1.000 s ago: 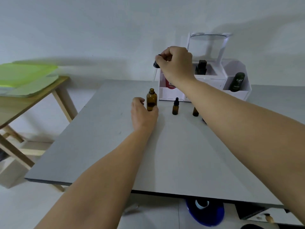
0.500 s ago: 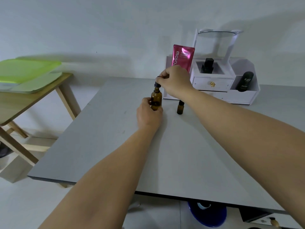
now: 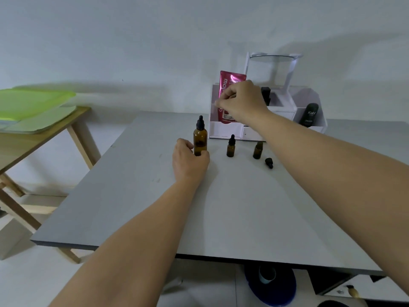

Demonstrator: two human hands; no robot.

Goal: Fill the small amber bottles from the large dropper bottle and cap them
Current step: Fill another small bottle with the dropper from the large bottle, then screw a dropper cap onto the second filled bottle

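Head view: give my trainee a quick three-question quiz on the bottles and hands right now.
1. True or false: the large dropper bottle has its dropper cap on.
2. Which small bottle stands uncapped? A) the left small bottle B) the right small bottle
3. Where is the loose dropper cap?

Key
1. True.
2. B.
3. Lying on the grey table, just right of the uncapped bottle. The left hand grips the large bottle's base; the right hand is raised, fingers pinched, seemingly empty.
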